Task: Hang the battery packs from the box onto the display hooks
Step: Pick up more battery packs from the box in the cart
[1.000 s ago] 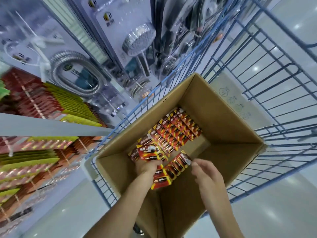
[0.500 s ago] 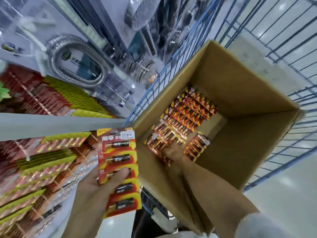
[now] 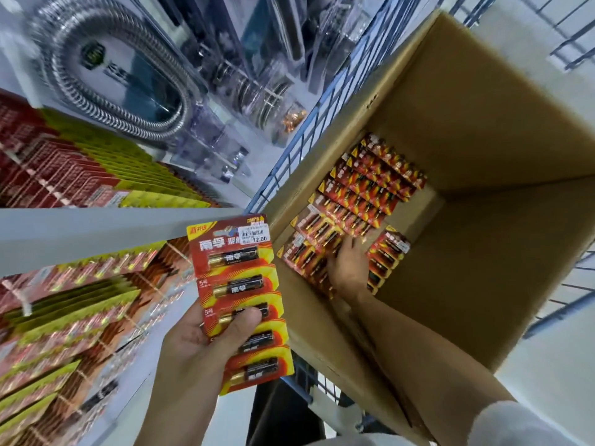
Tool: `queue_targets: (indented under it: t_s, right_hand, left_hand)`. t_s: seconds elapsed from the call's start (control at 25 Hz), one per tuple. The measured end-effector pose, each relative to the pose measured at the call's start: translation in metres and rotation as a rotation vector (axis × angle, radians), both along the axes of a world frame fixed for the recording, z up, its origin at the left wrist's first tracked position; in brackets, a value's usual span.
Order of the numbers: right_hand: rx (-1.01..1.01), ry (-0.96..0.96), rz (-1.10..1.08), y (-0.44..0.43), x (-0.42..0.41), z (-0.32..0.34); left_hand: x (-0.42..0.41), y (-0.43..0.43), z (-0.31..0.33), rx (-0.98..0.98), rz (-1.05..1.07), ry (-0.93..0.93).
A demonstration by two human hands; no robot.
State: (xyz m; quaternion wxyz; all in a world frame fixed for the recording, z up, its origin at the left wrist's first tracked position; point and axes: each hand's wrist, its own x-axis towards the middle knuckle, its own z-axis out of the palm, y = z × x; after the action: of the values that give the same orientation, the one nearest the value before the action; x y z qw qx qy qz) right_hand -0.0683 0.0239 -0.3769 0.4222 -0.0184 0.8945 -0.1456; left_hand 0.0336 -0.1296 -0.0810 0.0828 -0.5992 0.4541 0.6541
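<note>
Head view: blue wire cart (image 3: 287,162) around box (image 3: 483,123).

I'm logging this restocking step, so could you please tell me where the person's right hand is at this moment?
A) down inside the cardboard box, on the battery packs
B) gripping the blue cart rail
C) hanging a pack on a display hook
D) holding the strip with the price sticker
A: the right hand reaches down inside the cardboard box onto the battery packs, while the left hand holds the strip of batteries outside it.
</note>
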Motion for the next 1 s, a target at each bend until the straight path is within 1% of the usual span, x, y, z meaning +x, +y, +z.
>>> queue_targets:
  t_s: [0.12,0.2,0.36,0.52,0.6,0.64,0.76,0.84,1.0]
  right_hand:
    - [0.052,-0.103,-0.016,-0.002,-0.024,-0.01]
    - [0.053,-0.143,-0.031,-0.009,-0.019,-0.013]
    - [0.094,-0.083,-0.036,-0.016,-0.001,-0.016]
    - [0.112,-0.064,-0.027,-0.009,-0.025,-0.021]
    - [0.061,-0.11,-0.045,-0.005,-0.032,-0.024]
    - [-0.004,-0.168,-0.101,-0.002,-0.035,-0.023]
    - [-0.194,-0.405,-0.286,0.004,-0.045,-0.005]
    - [-0.265,-0.535,-0.363,0.004,-0.058,0.022]
    - [-0.316,-0.546,-0.459,0.015,-0.073,0.1]
  left_hand:
    - [-0.002,-0.003,-0.003,-0.012,-0.031,-0.002]
    - [0.001,-0.004,-0.009,-0.022,-0.015,0.011]
    - [0.004,-0.003,-0.013,-0.02,0.0,0.012]
    - [0.007,-0.005,-0.015,-0.024,0.008,-0.003]
    - [0.007,-0.004,-0.016,-0.03,0.023,-0.017]
    - [0.007,-0.003,-0.017,-0.035,0.028,-0.018]
    - [0.008,0.0,-0.014,-0.048,0.003,-0.016]
    - [0.009,0.002,-0.012,-0.048,-0.01,0.01]
    - [0.011,0.004,0.011,0.0,-0.06,0.096]
